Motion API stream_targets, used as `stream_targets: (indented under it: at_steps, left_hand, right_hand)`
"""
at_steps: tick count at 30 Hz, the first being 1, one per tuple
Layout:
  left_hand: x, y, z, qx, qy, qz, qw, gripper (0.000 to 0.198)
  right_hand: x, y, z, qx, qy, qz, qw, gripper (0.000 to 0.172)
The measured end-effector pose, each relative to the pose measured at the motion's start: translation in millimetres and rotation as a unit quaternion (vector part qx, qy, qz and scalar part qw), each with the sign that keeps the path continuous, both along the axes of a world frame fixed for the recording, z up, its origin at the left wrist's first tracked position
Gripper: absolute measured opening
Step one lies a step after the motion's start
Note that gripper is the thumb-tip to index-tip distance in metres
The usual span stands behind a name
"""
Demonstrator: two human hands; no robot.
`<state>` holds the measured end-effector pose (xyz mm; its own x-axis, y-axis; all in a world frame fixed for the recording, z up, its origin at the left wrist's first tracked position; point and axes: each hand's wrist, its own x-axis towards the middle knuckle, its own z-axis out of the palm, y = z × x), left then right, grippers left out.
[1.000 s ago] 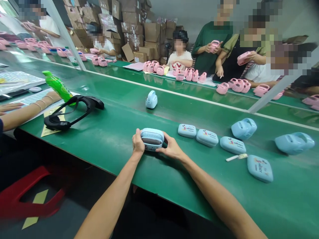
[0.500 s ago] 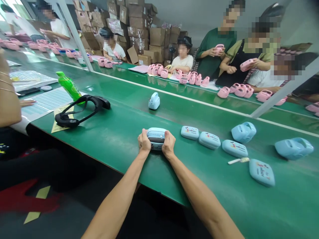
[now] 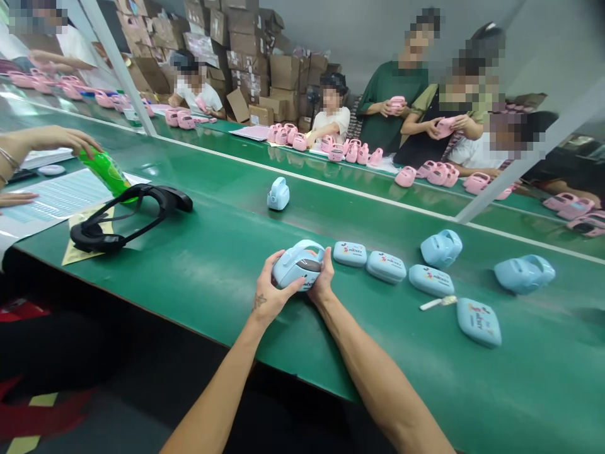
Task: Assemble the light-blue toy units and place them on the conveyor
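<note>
Left grip [image 3: 271, 291] and right grip [image 3: 323, 277] are both closed around a light-blue casing [image 3: 292, 268], palms at either side, with the left thumb across its printed front. The casing is tilted, handle uppermost, over the green desk [image 3: 212, 277] near its front edge; whether its base touches cannot be told. The step in hand looks like two-handed handling of this one piece, and it calls for a steady hold from both sides, clear of the row of printed covers [image 3: 385, 267] just beside the right grip. As for containers, a green bottle [image 3: 108, 175] leans under a co-worker's hand [image 3: 70, 140], its contents unclear. Beyond the desk, cardboard boxes [image 3: 285, 72] are stacked, a few with flaps open, but their insides are hidden, as is the casing's interior.
</note>
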<state>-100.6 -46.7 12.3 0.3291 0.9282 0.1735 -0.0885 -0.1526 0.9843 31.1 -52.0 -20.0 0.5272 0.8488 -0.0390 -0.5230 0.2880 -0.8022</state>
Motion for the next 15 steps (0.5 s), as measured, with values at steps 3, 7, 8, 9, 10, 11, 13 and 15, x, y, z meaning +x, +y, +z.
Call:
stream_targets:
  at_steps: [3, 7, 8, 9, 10, 11, 13, 15]
  left_hand:
    - [1.2, 2.3, -2.6, -0.003, -0.005, 0.011, 1.0, 0.076]
    - [-3.5, 12.4, -4.0, -0.051, -0.023, -0.024, 0.998, 0.086]
    - [-5.5, 15.7, -4.4, -0.067, -0.027, -0.035, 0.997, 0.088]
    - [-7.6, 19.0, -5.0, -0.082, -0.033, -0.045, 0.995, 0.089]
    - [-9.8, 22.2, -5.7, -0.098, -0.043, -0.053, 0.993, 0.089]
    - [-11.9, 25.0, -6.7, -0.114, -0.057, -0.059, 0.99, 0.087]
    - [-15.7, 29.7, -9.2, -0.144, -0.085, -0.064, 0.984, 0.083]
    - [-18.9, 32.7, -11.5, -0.168, -0.1, -0.064, 0.979, 0.08]
  right_hand:
    - [0.2, 0.7, -0.4, -0.012, 0.002, -0.003, 1.0, 0.071]
    - [-0.4, 5.0, -1.4, -0.013, -0.018, -0.022, 1.0, 0.07]
    - [-1.0, 6.0, -1.0, -0.007, -0.015, -0.023, 1.0, 0.069]
    - [-1.7, 6.7, -0.2, -0.001, -0.007, -0.02, 1.0, 0.067]
    - [-2.4, 7.2, 0.8, 0.007, 0.007, -0.013, 1.0, 0.065]
    - [-3.1, 7.6, 2.0, 0.015, 0.024, 0.001, 1.0, 0.064]
    - [-4.0, 7.9, 4.2, 0.029, 0.055, 0.037, 0.997, 0.062]
    - [-4.3, 8.4, 4.9, 0.04, 0.073, 0.065, 0.994, 0.061]
